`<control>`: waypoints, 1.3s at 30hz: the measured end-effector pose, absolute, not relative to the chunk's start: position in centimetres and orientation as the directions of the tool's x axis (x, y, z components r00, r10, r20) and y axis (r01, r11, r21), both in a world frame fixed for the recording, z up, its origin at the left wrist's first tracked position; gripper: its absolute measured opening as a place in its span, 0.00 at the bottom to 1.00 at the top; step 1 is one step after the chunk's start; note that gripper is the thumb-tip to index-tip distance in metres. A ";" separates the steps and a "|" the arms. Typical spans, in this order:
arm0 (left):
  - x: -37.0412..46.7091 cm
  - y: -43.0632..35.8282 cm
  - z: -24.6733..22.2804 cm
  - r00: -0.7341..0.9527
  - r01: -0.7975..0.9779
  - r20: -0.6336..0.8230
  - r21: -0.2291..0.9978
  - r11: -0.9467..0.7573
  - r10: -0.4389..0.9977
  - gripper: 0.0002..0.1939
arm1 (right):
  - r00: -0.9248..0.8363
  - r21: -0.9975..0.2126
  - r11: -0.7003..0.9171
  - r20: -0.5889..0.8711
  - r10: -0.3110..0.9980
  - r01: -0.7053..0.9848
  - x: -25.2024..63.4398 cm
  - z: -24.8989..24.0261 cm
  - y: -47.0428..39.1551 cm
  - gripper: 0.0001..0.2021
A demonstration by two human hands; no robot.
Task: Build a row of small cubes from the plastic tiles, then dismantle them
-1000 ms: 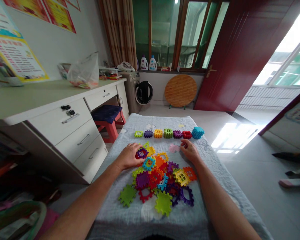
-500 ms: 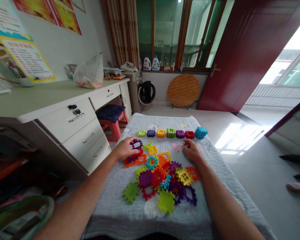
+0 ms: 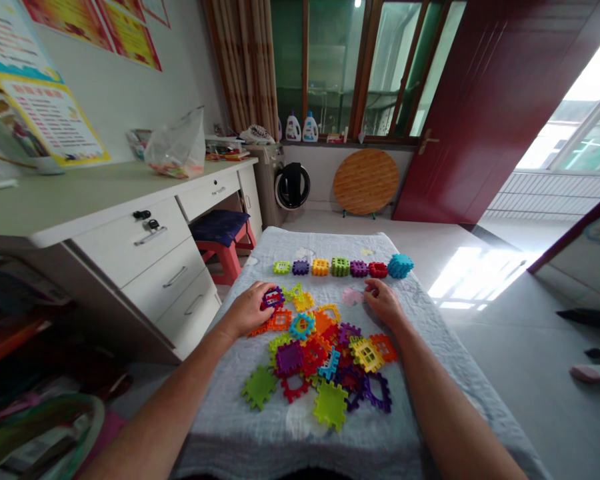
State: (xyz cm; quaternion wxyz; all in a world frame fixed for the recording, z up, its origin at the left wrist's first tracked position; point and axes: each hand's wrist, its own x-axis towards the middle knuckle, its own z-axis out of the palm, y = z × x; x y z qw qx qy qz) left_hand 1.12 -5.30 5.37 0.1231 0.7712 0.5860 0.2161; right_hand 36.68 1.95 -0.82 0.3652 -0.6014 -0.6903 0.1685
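My left hand [image 3: 251, 311] is closed around a purple interlocking tile [image 3: 274, 297] with a cut-out centre, at the left of a loose heap. Red shows through or beneath that tile, partly hidden by my fingers. My right hand [image 3: 383, 302] rests on the cloth, fingers loosely bent and a little apart, with nothing visible in them. The heap holds several flat toothed tiles, among them a purple tile [image 3: 289, 359], a yellow window tile [image 3: 367, 354], a lime green tile [image 3: 331, 405], a green tile [image 3: 259, 387] and a blue ring-shaped tile [image 3: 302, 326].
Beyond my hands, a row of stacked tiles crosses the cloth, from a lime stack [image 3: 281, 267] to a tall blue stack [image 3: 401, 265]. A pale patterned cloth [image 3: 220, 427] covers the table. At left stand a desk [image 3: 90, 200] and a red stool [image 3: 225, 257].
My left hand has shifted slightly down and closed around the purple tile, lowering it over the red piece. My right hand stays in place.
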 end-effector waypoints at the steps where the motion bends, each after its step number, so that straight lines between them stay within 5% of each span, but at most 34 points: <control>1: 1.5 -5.5 5.3 0.248 0.839 0.182 0.451 -0.305 0.952 0.25 | -0.006 -0.673 0.216 0.300 0.954 0.708 36.7 -0.8 1.9 0.17; 7: 2.6 -5.2 5.1 0.276 0.848 0.202 0.409 -0.337 0.940 0.31 | 0.006 -0.687 0.208 0.295 0.955 0.696 36.5 -0.7 1.8 0.18; 16: 1.1 -4.4 3.2 0.177 0.927 0.109 0.314 -0.203 0.978 0.27 | 0.002 -0.708 0.209 0.285 0.959 0.674 36.6 -0.8 1.9 0.18; 24: 0.3 -3.7 3.7 0.030 0.841 0.189 0.526 -0.128 0.981 0.13 | -0.009 -0.709 0.219 0.288 0.958 0.670 36.7 -1.0 2.0 0.18; 28: -0.7 -3.1 2.8 -0.055 0.774 0.134 0.632 -0.042 0.989 0.15 | -0.009 -0.703 0.225 0.297 0.955 0.674 36.6 -0.9 1.9 0.18; 35: -2.4 -4.3 1.9 -0.041 0.918 0.167 0.394 -0.029 0.985 0.24 | -0.007 -0.696 0.210 0.282 0.959 0.687 36.6 -0.8 1.8 0.18; 39: -2.8 -5.8 2.6 0.013 0.914 0.052 0.404 -0.033 0.999 0.33 | -0.006 -0.688 0.212 0.289 0.957 0.694 36.6 -0.8 1.8 0.18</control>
